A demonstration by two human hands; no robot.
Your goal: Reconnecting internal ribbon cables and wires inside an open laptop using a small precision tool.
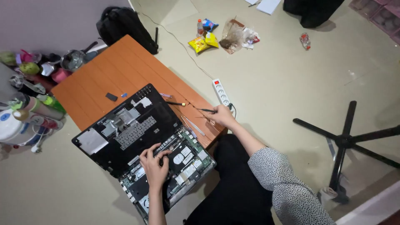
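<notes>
Two hands are at work on an opened laptop (166, 166) that lies across the near corner of the low orange tabletop (121, 66), its black cover (125, 129) lifted off and lying inner side up just beyond the bare board. Your left hand (155, 166) rests on the seam between cover and board, fingers curled down onto the parts there; whether they pinch anything you cannot tell from this view. Your right hand (221, 116) is out at the tabletop's right edge, fingers closed around a thin black tool (205, 110), likely a small screwdriver. By the look of it you are mid-teardown, picking up a tool while the other hand steadies the machine. The next move, as I judge it, calls for bringing the tip back over the board without dragging it across the exposed components. Mind the tweezers (192, 125) and a second dark tool (176, 103) lying loose between your right hand and the laptop, and a small black piece (111, 96) farther up the tabletop. A power strip (221, 92) lies on the floor just beyond your right hand. Snack bags (204, 41) lie well apart on the floor, a backpack (125, 25) sits past the far corner, and a chair base (346, 139) stands to your right.
</notes>
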